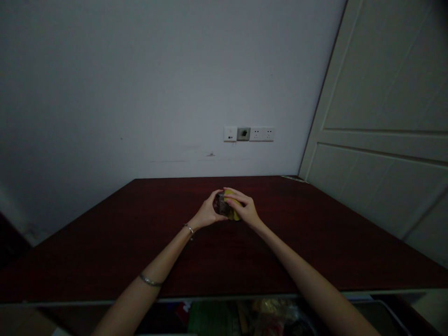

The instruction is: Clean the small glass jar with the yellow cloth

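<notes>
Over the middle of the dark red table (pixel 140 242), my two hands meet around a small, dark, see-through glass-like container (pixel 221 205). My left hand (pixel 206 215) grips it from the left, thumb at the near side and fingers curled round the far side. A yellow cloth (pixel 235 215) is bunched in my right hand (pixel 248 212), pressed against the container's right side. The fingers of that hand are bent over the cloth. Part of the container is hidden behind the cloth and fingers, so its exact kind cannot be made out.
A white wall with a row of sockets and switches (pixel 249 134) rises behind the table. On the right stands a pale panelled door (pixel 381 140). Below the table's front edge, an open space holds a green item (pixel 213 319) and clear plastic wrapping (pixel 273 310).
</notes>
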Action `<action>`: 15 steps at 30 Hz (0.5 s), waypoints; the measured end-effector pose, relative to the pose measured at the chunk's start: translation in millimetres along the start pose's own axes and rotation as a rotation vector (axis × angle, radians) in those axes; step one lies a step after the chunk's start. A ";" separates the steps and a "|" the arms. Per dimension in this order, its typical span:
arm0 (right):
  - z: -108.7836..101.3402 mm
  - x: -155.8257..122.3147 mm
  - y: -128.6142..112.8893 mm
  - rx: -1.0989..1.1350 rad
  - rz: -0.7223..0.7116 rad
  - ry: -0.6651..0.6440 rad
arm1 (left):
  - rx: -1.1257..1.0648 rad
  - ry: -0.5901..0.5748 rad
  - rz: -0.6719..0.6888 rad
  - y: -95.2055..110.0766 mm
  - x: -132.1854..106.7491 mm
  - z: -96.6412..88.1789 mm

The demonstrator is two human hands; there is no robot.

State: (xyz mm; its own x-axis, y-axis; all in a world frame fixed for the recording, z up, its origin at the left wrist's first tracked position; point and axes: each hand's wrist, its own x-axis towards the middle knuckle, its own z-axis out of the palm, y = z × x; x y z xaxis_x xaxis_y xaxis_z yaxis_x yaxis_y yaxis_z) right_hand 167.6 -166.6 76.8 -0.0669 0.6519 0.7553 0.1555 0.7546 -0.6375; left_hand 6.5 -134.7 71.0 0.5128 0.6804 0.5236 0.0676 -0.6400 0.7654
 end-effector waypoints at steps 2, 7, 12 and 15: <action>0.4 -2.6 -1.7 -0.075 -0.064 -0.037 | -0.043 -0.005 -0.001 -1.5 0.2 0.3; 1.3 -2.1 1.9 -0.040 -0.014 0.004 | -0.042 -0.022 -0.021 1.2 -0.7 2.0; 2.0 0.6 4.4 0.022 0.062 0.061 | 0.041 -0.025 -0.003 1.7 -1.3 1.5; 2.1 -2.0 2.0 -0.066 -0.055 -0.002 | 0.030 0.014 -0.009 -3.8 -0.8 0.8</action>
State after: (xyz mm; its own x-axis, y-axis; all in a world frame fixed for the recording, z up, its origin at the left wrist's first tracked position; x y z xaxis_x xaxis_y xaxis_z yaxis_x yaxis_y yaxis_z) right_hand 166.0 -166.3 73.7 -0.0794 0.6096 0.7887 0.2164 0.7829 -0.5833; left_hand 6.5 -133.1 67.3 0.5004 0.6908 0.5220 0.0975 -0.6440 0.7588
